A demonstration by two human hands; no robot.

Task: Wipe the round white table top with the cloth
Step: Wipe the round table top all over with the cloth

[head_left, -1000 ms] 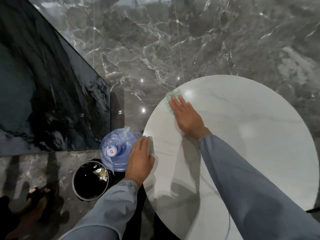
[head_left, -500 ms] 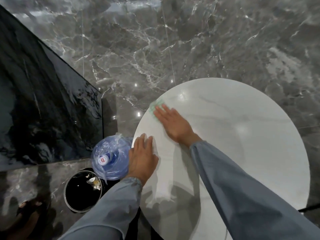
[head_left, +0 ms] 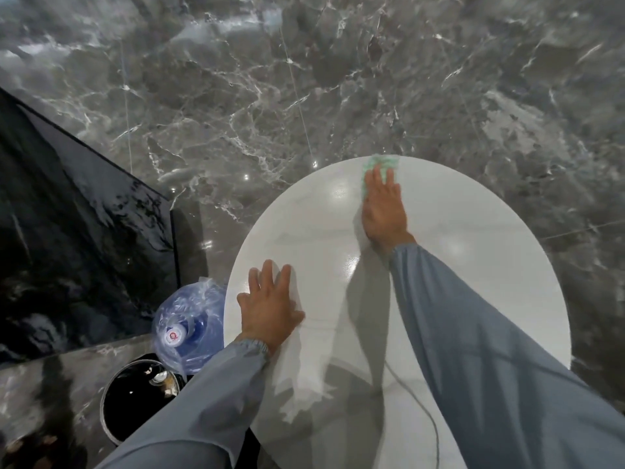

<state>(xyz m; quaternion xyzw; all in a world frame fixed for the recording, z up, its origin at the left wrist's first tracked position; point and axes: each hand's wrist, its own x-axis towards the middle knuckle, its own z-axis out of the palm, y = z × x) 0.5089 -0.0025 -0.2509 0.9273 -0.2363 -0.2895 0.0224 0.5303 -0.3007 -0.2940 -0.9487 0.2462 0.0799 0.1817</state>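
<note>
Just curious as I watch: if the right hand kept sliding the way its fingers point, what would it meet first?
The right hand presses the green cloth at the table top far rim. Straight on it would likely meet nothing, just slide off the edge over the marble floor.

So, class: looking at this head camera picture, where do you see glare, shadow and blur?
Head view: bright glare spots on the table top near the right hand; arm shadows fall across its near part; the green cloth under the fingers is smeared by motion blur; the left hand is sharper; small light reflections dot the floor.
</note>
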